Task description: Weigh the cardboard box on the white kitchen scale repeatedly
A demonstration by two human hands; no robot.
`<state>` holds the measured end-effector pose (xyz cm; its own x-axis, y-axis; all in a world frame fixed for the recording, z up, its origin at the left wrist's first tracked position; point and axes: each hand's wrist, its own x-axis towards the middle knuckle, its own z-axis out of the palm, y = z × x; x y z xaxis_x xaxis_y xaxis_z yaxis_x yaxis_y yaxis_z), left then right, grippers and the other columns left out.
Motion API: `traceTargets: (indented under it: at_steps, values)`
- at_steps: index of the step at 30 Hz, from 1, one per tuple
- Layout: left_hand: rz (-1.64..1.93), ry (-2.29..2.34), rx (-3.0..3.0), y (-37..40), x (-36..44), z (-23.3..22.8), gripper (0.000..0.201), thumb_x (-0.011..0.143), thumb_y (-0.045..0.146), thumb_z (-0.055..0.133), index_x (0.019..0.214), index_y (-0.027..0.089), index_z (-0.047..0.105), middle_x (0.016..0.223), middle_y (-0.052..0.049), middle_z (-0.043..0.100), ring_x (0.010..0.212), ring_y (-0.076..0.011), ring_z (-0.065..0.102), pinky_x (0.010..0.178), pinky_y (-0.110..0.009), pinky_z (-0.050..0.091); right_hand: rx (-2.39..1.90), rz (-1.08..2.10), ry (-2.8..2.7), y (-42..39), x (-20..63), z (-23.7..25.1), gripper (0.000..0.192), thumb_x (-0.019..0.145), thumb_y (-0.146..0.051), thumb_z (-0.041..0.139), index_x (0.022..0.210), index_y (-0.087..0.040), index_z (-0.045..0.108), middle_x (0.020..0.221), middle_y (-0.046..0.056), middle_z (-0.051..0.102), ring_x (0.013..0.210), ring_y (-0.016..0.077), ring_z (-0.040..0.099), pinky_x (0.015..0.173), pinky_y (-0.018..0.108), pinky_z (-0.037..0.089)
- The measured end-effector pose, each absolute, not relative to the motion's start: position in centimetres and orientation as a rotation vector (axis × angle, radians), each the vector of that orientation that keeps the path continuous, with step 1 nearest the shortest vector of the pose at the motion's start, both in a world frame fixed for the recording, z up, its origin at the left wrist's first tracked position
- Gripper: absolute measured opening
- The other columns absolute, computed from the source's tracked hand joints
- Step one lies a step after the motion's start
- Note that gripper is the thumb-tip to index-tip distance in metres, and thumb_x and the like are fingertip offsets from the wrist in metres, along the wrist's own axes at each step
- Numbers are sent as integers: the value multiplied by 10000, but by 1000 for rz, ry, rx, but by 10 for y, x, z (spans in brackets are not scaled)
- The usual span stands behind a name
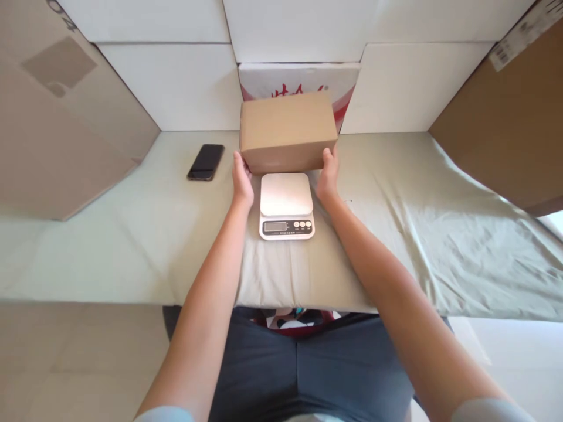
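Note:
A closed brown cardboard box (pixel 287 126) is held between my two hands, just beyond a white digital kitchen scale (pixel 287 196). My left hand (pixel 242 180) grips the box at its lower left corner, with the fingers partly hidden behind and under it. At the lower right corner, my right hand (pixel 328 176) has its thumb on the front face and the other fingers mostly out of sight. The scale's plate bears nothing, and its display and buttons face me. Whether the box touches the cloth behind the scale cannot be seen.
A black smartphone (pixel 206 162) lies on the pale green cloth (pixel 176 246) to the left. Large cardboard boxes stand at the left (pixel 65 129) and right (pixel 505 117). White boxes (pixel 176 88) form a wall at the back, one of them with red lettering.

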<state>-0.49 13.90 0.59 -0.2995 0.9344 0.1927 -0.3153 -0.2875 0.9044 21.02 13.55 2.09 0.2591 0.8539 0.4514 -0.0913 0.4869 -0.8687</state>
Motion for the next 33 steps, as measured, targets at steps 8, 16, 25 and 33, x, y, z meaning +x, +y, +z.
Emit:
traceTargets:
  at_steps: [8,16,25,33]
  values:
    - [1739,1012,921,159,-8,-21,718,1077,709,289,1361,180,684,1624,-150,598,1545,-235,540,1308,-404,392,-898,921,-1073,155,210,-9,751,822,-762,626,1357,-235,621,1473,115,677,1573,298,487,1376,530,347]
    - [1695,1020,919,164,-10,-25,735,1002,812,382,1265,230,744,1508,-120,701,1512,-270,581,1258,-416,463,-899,977,-1091,157,214,-9,642,802,-701,679,1287,-282,644,1440,46,721,1440,283,592,1367,536,377]
    - [1680,1013,975,167,-10,-26,780,977,851,390,1233,211,755,1490,-135,709,1507,-294,585,1283,-439,450,-943,946,-1083,159,214,-12,595,811,-603,669,1316,-292,626,1449,56,701,1457,279,580,1379,542,335]
    - [1683,1118,1011,168,-24,-30,823,1051,762,236,1571,219,569,1732,-119,469,1641,-242,403,1349,-385,318,-999,948,-994,167,221,-25,985,868,-668,579,1678,-244,214,1832,82,229,1735,248,209,1420,478,250]
